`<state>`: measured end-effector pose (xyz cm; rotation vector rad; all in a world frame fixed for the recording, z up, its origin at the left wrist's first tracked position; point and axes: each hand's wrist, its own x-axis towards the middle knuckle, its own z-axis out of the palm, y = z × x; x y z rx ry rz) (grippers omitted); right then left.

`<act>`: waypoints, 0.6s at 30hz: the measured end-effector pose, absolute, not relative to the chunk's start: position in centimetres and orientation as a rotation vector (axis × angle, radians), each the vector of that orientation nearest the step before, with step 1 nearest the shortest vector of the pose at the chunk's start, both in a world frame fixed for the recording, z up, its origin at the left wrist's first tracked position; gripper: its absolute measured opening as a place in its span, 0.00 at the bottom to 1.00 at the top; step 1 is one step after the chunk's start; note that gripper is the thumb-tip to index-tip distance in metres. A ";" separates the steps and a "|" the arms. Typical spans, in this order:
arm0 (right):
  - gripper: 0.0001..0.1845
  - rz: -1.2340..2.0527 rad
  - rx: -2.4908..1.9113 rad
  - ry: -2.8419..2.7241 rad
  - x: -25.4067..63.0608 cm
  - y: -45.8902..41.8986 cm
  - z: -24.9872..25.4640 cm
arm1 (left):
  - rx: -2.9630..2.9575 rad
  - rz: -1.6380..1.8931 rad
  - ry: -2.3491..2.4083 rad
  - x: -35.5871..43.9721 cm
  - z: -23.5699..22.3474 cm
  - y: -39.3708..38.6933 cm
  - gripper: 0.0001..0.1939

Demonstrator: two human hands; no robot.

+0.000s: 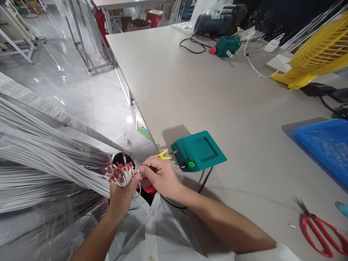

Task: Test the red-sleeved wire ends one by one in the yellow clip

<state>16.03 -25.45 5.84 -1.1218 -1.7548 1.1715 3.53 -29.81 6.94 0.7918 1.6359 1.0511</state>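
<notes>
My left hand (123, 195) is closed around a thick bundle of white cables (81, 168) with reddish-brown ends, which point up out of the fist. Close against it, my right hand (163, 176) pinches one white cable between thumb and forefinger. That cable's tip is mostly covered by my fingers. Just beyond the right hand stands a green electrical device (201, 151) with a round green button. A yellow clip (163, 154) sits at its left side, next to my right knuckles.
Red-handled scissors (317, 228) and a blue tray (326, 145) lie on the grey table (217, 94) to the right. A yellow fan (315, 54), a second green device (227, 46) and a dark motor (214, 24) stand farther back. Hanging cables fill the left side.
</notes>
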 end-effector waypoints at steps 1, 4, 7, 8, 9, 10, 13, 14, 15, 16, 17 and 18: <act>0.10 1.119 -1.121 -1.798 16.1 -25.6 5.7 | 0.795 1.055 1.641 3.5 6.8 -29.9 0.04; 0.09 0.983 -1.090 -1.994 16.7 -25.9 5.5 | 0.802 1.109 1.661 3.3 6.1 -30.2 0.06; 0.09 0.950 -1.078 -2.101 17.5 -26.0 5.5 | 0.814 1.150 1.686 3.2 5.6 -30.3 0.06; 0.09 0.950 -1.090 -2.079 17.6 -26.0 5.6 | 0.813 1.154 1.688 3.2 5.5 -30.2 0.05; 0.09 0.953 -1.105 -2.040 17.7 -25.9 5.8 | 0.809 1.153 1.678 3.3 5.5 -30.2 0.05; 0.09 0.961 -1.115 -1.998 17.7 -25.9 5.9 | 0.801 1.150 1.660 3.4 5.5 -30.2 0.05; 0.07 0.991 -1.097 -1.963 17.4 -25.6 6.1 | 0.788 1.153 1.594 3.8 5.7 -30.1 0.07; 0.07 0.991 -1.070 -1.994 17.4 -25.4 6.1 | 0.791 1.149 1.579 3.9 5.7 -30.1 0.06; 0.08 0.979 -1.034 -2.045 17.4 -25.2 6.1 | 0.804 1.138 1.568 3.9 5.8 -30.0 0.06; 0.09 0.956 -0.993 -2.112 17.5 -25.0 6.1 | 0.829 1.117 1.556 3.9 6.0 -30.0 0.08; 0.11 0.926 -0.944 -2.193 17.6 -24.7 6.1 | 0.863 1.090 1.534 3.8 6.1 -29.9 0.11; 0.11 0.887 -0.890 -2.281 17.7 -24.5 6.1 | 0.902 1.059 1.503 3.6 6.3 -29.8 0.13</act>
